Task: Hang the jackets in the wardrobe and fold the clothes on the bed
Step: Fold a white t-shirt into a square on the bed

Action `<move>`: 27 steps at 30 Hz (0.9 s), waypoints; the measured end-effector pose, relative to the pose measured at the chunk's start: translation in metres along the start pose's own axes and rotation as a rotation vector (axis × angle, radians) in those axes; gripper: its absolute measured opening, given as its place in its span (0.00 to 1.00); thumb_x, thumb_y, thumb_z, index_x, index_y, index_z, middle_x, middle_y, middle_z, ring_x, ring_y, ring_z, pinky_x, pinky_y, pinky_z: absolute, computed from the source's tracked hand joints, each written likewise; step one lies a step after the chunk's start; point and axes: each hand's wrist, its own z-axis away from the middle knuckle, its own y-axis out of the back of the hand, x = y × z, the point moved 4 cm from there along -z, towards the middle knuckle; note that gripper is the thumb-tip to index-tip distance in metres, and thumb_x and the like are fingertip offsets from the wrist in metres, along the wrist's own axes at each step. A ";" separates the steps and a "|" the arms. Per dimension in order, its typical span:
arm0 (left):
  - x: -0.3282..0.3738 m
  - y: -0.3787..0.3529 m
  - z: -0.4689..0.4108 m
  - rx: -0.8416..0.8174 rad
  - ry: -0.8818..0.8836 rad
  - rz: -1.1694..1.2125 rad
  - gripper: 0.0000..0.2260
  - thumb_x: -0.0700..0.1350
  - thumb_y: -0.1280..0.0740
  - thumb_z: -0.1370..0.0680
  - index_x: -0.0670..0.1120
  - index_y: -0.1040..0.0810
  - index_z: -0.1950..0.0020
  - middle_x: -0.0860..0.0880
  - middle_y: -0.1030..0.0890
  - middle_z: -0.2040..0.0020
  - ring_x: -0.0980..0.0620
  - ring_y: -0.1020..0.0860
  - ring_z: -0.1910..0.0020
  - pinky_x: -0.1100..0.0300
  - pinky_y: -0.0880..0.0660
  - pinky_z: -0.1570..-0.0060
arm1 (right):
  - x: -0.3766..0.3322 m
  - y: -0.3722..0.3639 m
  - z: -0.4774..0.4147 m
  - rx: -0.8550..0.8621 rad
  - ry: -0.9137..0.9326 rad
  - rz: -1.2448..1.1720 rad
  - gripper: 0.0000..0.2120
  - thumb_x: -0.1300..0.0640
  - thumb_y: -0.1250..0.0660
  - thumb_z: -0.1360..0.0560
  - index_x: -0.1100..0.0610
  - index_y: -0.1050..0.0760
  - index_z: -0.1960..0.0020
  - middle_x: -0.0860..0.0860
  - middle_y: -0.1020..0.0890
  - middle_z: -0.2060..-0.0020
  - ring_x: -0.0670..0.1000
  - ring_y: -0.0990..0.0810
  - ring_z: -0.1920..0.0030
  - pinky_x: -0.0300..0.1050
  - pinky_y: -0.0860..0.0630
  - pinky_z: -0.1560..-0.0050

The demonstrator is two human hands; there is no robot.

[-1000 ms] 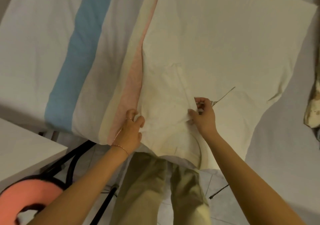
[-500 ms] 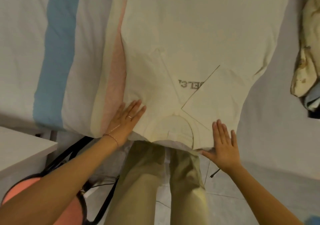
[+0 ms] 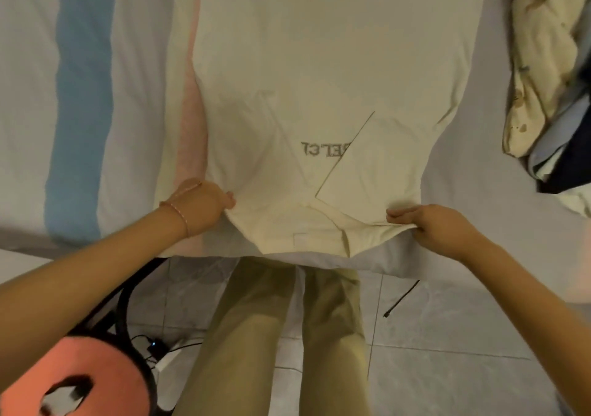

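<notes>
Head view: the person is standing at the edge of the bed (image 3: 80,63) and looking down at a cream T-shirt (image 3: 319,63).
T-shirt position: it is lying flat on the bed, collar end toward the person, and both sleeves are already lying folded in over the chest, the right one covering part of the printed letters.
Left hand (image 3: 201,207): it is gripping the shoulder corner of the T-shirt; the fingers are curling closed under the cloth and the thumb is pressing on top.
Right hand (image 3: 438,227): it is pinching the other shoulder corner, fingers pressed together on the fabric.
Step in hand: I think the person is getting ready to lift the collar end and fold it over toward the hem.
Done so far: only the sleeve folds on this one T-shirt, as far as I can see.
Left to do: the lengthwise fold, then the pile of clothes (image 3: 550,79) that is waiting crumpled at the right side of the bed.
Jackets and wardrobe: neither is showing here, so I cannot tell about that part.
</notes>
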 end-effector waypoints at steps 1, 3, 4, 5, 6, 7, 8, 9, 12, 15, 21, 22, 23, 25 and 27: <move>-0.002 0.007 -0.005 -0.131 -0.011 0.073 0.16 0.48 0.40 0.20 0.47 0.26 0.34 0.46 0.25 0.36 0.49 0.27 0.41 0.64 0.33 0.44 | 0.002 0.010 0.002 -0.103 -0.089 0.025 0.20 0.62 0.41 0.24 0.44 0.24 0.37 0.43 0.22 0.38 0.51 0.24 0.39 0.40 0.29 0.44; -0.003 0.033 -0.004 -0.227 0.091 0.134 0.14 0.44 0.42 0.21 0.49 0.22 0.38 0.48 0.21 0.42 0.50 0.24 0.46 0.62 0.30 0.48 | 0.003 0.029 0.003 -0.248 -0.198 0.030 0.17 0.62 0.42 0.24 0.48 0.20 0.42 0.50 0.18 0.49 0.51 0.22 0.52 0.43 0.27 0.53; -0.004 0.040 -0.004 -0.297 0.119 0.181 0.13 0.41 0.42 0.22 0.47 0.20 0.45 0.48 0.20 0.48 0.49 0.23 0.52 0.60 0.29 0.52 | 0.002 0.033 0.004 -0.316 -0.229 0.004 0.15 0.62 0.42 0.24 0.53 0.18 0.48 0.53 0.19 0.55 0.51 0.24 0.59 0.42 0.29 0.58; -0.003 0.041 -0.004 -0.377 0.121 0.247 0.11 0.38 0.42 0.24 0.44 0.20 0.52 0.46 0.20 0.55 0.48 0.24 0.59 0.59 0.29 0.58 | 0.001 0.034 0.004 -0.391 -0.248 -0.029 0.12 0.63 0.43 0.25 0.57 0.20 0.56 0.53 0.21 0.61 0.50 0.27 0.63 0.42 0.32 0.62; -0.001 0.039 -0.003 -0.471 0.121 0.278 0.09 0.35 0.42 0.26 0.42 0.23 0.58 0.46 0.24 0.62 0.49 0.28 0.65 0.59 0.31 0.65 | -0.003 0.032 0.004 -0.486 -0.269 -0.072 0.10 0.64 0.42 0.27 0.59 0.24 0.62 0.53 0.25 0.65 0.50 0.30 0.65 0.41 0.34 0.63; 0.005 0.037 0.003 -0.589 0.143 0.309 0.07 0.33 0.42 0.27 0.41 0.27 0.60 0.46 0.27 0.65 0.50 0.31 0.68 0.60 0.33 0.69 | -0.004 0.027 0.010 -0.588 -0.292 -0.114 0.07 0.64 0.41 0.29 0.59 0.28 0.64 0.52 0.28 0.66 0.49 0.32 0.65 0.41 0.35 0.62; 0.007 0.032 0.008 -0.685 0.167 0.321 0.06 0.32 0.42 0.28 0.41 0.29 0.60 0.46 0.29 0.66 0.50 0.32 0.69 0.61 0.35 0.71 | -0.007 0.021 0.013 -0.677 -0.307 -0.159 0.03 0.64 0.39 0.31 0.60 0.29 0.63 0.52 0.29 0.64 0.49 0.32 0.63 0.41 0.35 0.61; 0.012 0.022 0.013 -0.769 0.166 0.318 0.06 0.31 0.41 0.29 0.41 0.29 0.60 0.46 0.30 0.65 0.50 0.31 0.69 0.62 0.35 0.71 | -0.008 0.012 0.020 -0.762 -0.324 -0.217 0.04 0.63 0.38 0.32 0.62 0.28 0.58 0.51 0.29 0.61 0.49 0.31 0.60 0.39 0.33 0.60; 0.022 0.000 0.035 -0.960 0.167 0.400 0.07 0.30 0.40 0.28 0.42 0.29 0.59 0.45 0.29 0.60 0.46 0.24 0.60 0.61 0.27 0.66 | -0.009 -0.019 0.040 -0.962 -0.414 -0.398 0.21 0.64 0.35 0.34 0.65 0.30 0.41 0.50 0.27 0.52 0.46 0.27 0.51 0.31 0.27 0.57; 0.027 -0.014 0.052 -1.011 0.252 0.606 0.14 0.30 0.40 0.27 0.41 0.30 0.43 0.44 0.29 0.52 0.41 0.24 0.46 0.56 0.22 0.49 | -0.010 -0.043 0.053 -1.013 -0.456 -0.444 0.18 0.67 0.37 0.27 0.64 0.34 0.38 0.52 0.30 0.45 0.51 0.29 0.42 0.32 0.25 0.54; -0.043 0.037 0.021 -0.512 0.488 1.100 0.10 0.33 0.29 0.39 0.37 0.23 0.60 0.42 0.24 0.65 0.51 0.24 0.69 0.62 0.20 0.67 | 0.031 0.008 0.020 -0.486 -0.463 -0.788 0.30 0.57 0.32 0.43 0.63 0.27 0.41 0.55 0.23 0.43 0.52 0.24 0.43 0.37 0.24 0.49; -0.058 0.057 0.012 -0.388 0.507 1.179 0.10 0.33 0.28 0.42 0.37 0.23 0.63 0.44 0.25 0.70 0.52 0.25 0.73 0.62 0.21 0.70 | 0.042 0.029 0.008 -0.332 -0.468 -0.905 0.28 0.56 0.31 0.45 0.63 0.24 0.45 0.54 0.20 0.47 0.53 0.22 0.45 0.38 0.23 0.50; -0.068 0.075 0.003 -0.260 0.501 1.251 0.08 0.33 0.27 0.41 0.38 0.22 0.65 0.46 0.26 0.73 0.55 0.26 0.76 0.64 0.22 0.72 | 0.051 0.047 -0.002 -0.195 -0.466 -1.039 0.25 0.57 0.29 0.45 0.63 0.22 0.49 0.54 0.18 0.50 0.53 0.21 0.47 0.38 0.22 0.52; -0.084 0.118 -0.020 -0.005 0.437 1.325 0.06 0.30 0.32 0.29 0.40 0.22 0.62 0.49 0.25 0.74 0.60 0.27 0.78 0.68 0.24 0.72 | 0.063 0.084 -0.026 0.030 -0.442 -1.235 0.14 0.61 0.29 0.37 0.63 0.22 0.52 0.54 0.17 0.53 0.54 0.20 0.50 0.37 0.20 0.55; -0.098 0.156 -0.049 0.217 0.414 1.355 0.09 0.30 0.36 0.26 0.44 0.22 0.60 0.53 0.23 0.75 0.62 0.26 0.77 0.71 0.24 0.71 | 0.074 0.117 -0.055 0.231 -0.427 -1.307 0.06 0.68 0.37 0.27 0.60 0.23 0.54 0.54 0.20 0.55 0.51 0.21 0.54 0.36 0.21 0.59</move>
